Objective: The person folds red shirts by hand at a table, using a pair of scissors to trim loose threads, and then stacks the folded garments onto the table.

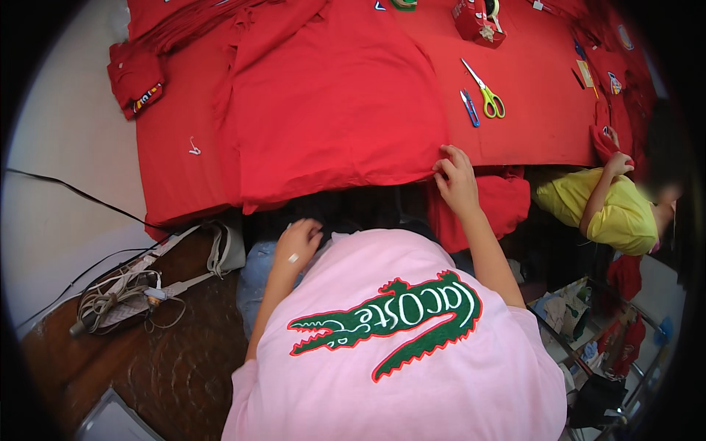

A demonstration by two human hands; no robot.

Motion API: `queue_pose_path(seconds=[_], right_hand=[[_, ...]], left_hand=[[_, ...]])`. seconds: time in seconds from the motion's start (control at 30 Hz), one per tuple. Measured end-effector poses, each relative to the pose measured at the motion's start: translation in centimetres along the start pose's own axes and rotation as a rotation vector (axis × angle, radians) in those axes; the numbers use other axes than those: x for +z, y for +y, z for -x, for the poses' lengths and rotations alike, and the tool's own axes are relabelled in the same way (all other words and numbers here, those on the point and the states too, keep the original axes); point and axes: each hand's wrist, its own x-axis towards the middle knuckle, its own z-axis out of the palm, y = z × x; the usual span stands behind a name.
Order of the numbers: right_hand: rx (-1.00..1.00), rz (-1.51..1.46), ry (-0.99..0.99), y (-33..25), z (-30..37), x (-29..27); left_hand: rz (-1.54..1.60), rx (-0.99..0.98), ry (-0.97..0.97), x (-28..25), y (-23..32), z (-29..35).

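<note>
Two hands: right hand pinching red garment hem; left hand loosely curled, empty, near lap.

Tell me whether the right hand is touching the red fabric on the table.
Touching. The head view shows the right hand with fingertips pressed on the near edge of the red fabric.

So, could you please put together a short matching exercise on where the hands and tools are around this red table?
Things:
1. right hand
2. left hand
3. scissors
4. thread snips

Descriptions:
A. green and yellow handles, lying on the red table
B. blue, small, beside the bigger cutter
C. pinching the near edge of the red garment
D. lower down, against the pink shirt

Pairs: 1-C, 2-D, 3-A, 4-B
</note>
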Motion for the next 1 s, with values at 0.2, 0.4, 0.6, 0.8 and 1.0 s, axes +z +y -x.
queue_pose_path(seconds=[0.2, 0.4, 0.6, 0.8, 1.0], right_hand=[[0.313, -0.746, 0.001, -2.2, -3.1, -0.5], [0.010, -0.629, 0.064, -9.6, -7.5, -8.1], [-0.009, -0.078, 0.373, -5.9, -11.5, -15.4], [0.067, 0.084, 0.524, -1.3, -12.8, -25.9], [0.043, -0.445, 0.157, -8.6, -12.8, -39.1]], left_hand=[[-0.181, 0.645, 0.680, -0.5, 12.5, -7.9], [0.017, 0.474, 0.669, -11.1, 15.7, -10.6], [0.007, 0.726, 0.772, -26.0, 26.9, 1.9], [0.303, 0.766, 0.966, -38.5, 24.6, 12.6], [-0.449, 0.377, 1.169, -40.2, 23.2, 20.2]])
